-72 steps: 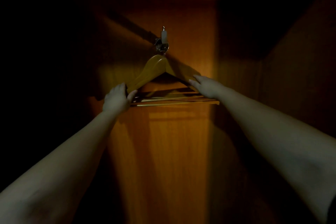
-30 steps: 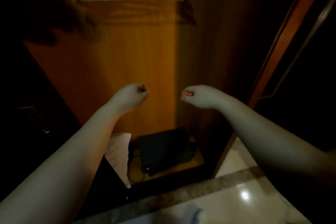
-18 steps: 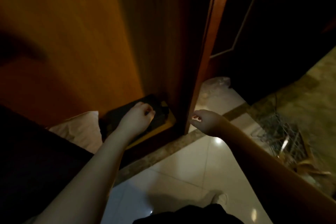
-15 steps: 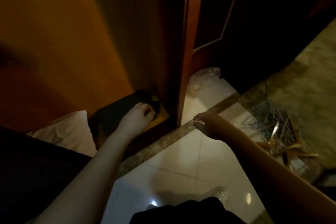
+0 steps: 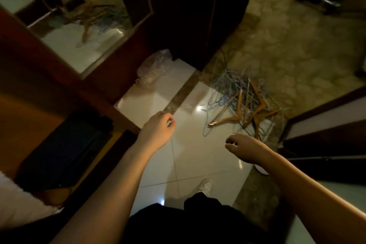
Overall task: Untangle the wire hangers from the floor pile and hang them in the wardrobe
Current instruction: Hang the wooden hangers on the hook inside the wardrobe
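From the head camera, both hands hang empty over the pale floor tiles [image 5: 190,156]. The left hand [image 5: 157,131] has its fingers loosely curled round nothing, and the right hand [image 5: 244,149] is likewise slack, fingers drooping, closing on nothing. Neither touches a hanger; they look carried forward in readiness, which suits a reach not yet begun.

The pile of hangers [image 5: 239,103] lies on the floor ahead and to the right, straddling the edge where tile meets the patterned carpet [image 5: 297,45]. Thin bluish wire hangers are knotted together in it, with several wooden hangers [image 5: 255,113] lying across and through them, so a single wire one will probably need teasing out rather than a straight lift. The right hand is the nearer to the pile.

At the left stands the wardrobe [image 5: 23,89], its orange interior open, a dark box [image 5: 63,150] on its floor. Its mirrored door [image 5: 79,31] reflects the same tangle. A crumpled clear plastic bag [image 5: 152,65] sits by the door's foot. A white shoe [image 5: 206,186] shows below.
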